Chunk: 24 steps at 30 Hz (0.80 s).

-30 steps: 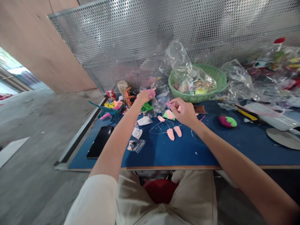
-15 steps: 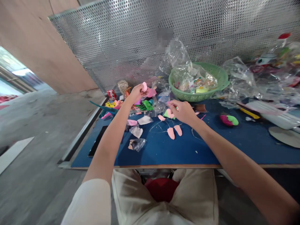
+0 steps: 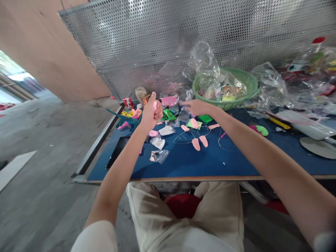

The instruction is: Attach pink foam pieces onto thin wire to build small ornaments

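Note:
My left hand [image 3: 152,112] is closed around a lump of light pink clay [image 3: 155,106], above the left part of the blue table. My right hand [image 3: 197,107] reaches over the small clear packets in front of the green basket, fingers stretched out to the left. Below it lie flat pink clay pieces [image 3: 195,144] joined by thin wires, one of them over a small green packet [image 3: 190,124]. Green clay [image 3: 168,114] and a pink packet [image 3: 169,101] lie between my hands. White packets [image 3: 166,130] rest nearer the front.
A green basket [image 3: 252,92] holds plastic bags. To the right are a yellow cutter [image 3: 280,123], more bags and a bottle [image 3: 301,63]. A teal figure [image 3: 128,122], a red can [image 3: 128,103] and a black tray [image 3: 118,150] are at the left. Perforated metal stands behind.
My left hand has turned and its fingers have folded over the pink clay. My right hand has moved from the pink pieces toward the packets, and its fingers have opened out. The view has shifted slightly.

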{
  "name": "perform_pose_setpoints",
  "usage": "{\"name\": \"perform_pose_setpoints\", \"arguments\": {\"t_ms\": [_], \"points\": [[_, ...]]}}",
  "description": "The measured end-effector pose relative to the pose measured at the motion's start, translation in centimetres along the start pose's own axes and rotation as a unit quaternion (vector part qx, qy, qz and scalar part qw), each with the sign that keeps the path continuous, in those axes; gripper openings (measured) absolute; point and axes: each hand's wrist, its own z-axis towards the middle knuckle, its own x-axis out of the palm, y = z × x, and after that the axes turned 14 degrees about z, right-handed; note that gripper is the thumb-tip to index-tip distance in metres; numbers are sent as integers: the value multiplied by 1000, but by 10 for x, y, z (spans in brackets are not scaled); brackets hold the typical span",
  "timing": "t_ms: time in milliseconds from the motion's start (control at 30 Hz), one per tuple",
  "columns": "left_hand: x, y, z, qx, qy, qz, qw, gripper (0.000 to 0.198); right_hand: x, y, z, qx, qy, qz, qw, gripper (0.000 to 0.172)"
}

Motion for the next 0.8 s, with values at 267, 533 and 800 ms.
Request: {"name": "perform_pose_setpoints", "arguments": {"t_ms": [267, 533, 800], "points": [[32, 14, -14, -38, 75, -322, 943, 26, 9, 25, 3, 38, -172, 256, 950, 80], [34, 19, -20, -94, 127, -416, 896, 44, 6, 57, -57, 56, -115, 567, 814, 89], [32, 29, -31, -86, 125, -413, 898, 74, 11, 61, -76, 48, -129, 522, 842, 65]]}}
